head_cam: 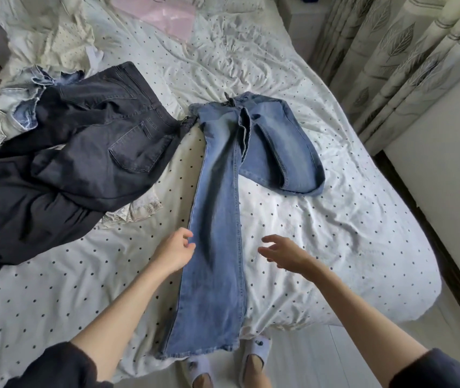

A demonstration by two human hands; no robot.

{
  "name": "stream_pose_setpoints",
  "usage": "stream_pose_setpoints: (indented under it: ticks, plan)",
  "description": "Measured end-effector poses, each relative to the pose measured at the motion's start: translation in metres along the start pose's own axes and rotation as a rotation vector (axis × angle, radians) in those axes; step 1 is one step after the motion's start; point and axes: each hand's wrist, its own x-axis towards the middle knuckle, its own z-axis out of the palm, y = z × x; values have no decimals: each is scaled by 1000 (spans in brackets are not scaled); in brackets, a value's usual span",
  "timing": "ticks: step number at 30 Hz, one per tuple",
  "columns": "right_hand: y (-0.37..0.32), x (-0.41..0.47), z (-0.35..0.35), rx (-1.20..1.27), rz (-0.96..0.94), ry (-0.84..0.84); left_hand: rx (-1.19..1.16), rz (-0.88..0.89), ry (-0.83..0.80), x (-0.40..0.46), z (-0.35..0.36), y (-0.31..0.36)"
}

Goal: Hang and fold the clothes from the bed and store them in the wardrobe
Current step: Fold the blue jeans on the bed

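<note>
Blue jeans: we see the blue jeans [217,225] laid lengthwise on the bed [349,247], legs stacked toward us with the hems hanging over the near edge, and the waist part folded over to the right at the far end.
Left hand: our left hand [177,249] touches the left edge of the jeans leg, fingers loosely bent; we cannot tell whether it pinches the cloth or only rests against it.
Right hand: our right hand [285,252] hovers just right of the leg, fingers spread and relaxed, holding nothing.
Done: we judge this pair only partly folded (halved lengthwise, not yet folded down its length).
Left: the dark jeans [97,141] lie crumpled to the left, over a pale patterned garment [136,210], with frayed light denim [24,107] and a cream heap [49,37] beyond, all unfolded.
Pink item: a pink piece [167,15] lies at the head of the bed.
Wardrobe: not in view, so nothing shows as stored.
Overall: we judge the task to be at an early stage, with most of the pile untouched.
</note>
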Motion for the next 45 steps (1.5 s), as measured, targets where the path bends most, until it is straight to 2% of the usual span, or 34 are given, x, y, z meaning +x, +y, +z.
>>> stream_pose_setpoints:
  ticks: [5, 9, 11, 14, 17, 21, 29, 31, 34, 36, 38, 41, 43, 45]
  plan:
    - [0, 48, -40, -6, -57, 247, 56, 313, 138, 39, 10, 56]
    - [10, 102, -88, 5, -46, 452, 147, 487, 238, 82, 37, 106]
    - [24, 125, -114, 28, -1, 504, 252, 561, 229, 108, 55, 133]
    - [50, 144, -138, 49, 88, 508, 612, 537, 140, 144, 79, 156]
    - [71, 158, -145, 18, 57, 478, 832, 383, 163, 175, 89, 167]
    - [76, 166, -147, -78, 3, 381, 812, 392, 253, 190, 84, 169]
    - [78, 149, -153, 194, 47, 424, 721, 426, 247, 182, 80, 177]
    - [83, 134, -140, 331, 49, 522, 769, 458, 186, 161, 93, 178]
    - [94, 111, -117, 510, 167, 637, 826, 462, -25, 120, 131, 167]
    - [108, 92, -101, 544, 306, 520, 784, 420, -207, 86, 159, 156]
    - [118, 74, -90, 620, 408, 285, 673, 425, -345, 56, 181, 150]
    - [133, 59, -78, 679, 438, 136, 559, 468, -437, 30, 196, 148]
    - [137, 61, -74, 690, 404, 115, 578, 547, -365, 27, 191, 150]
    - [135, 64, -70, 637, 355, 103, 556, 730, -86, 33, 179, 150]
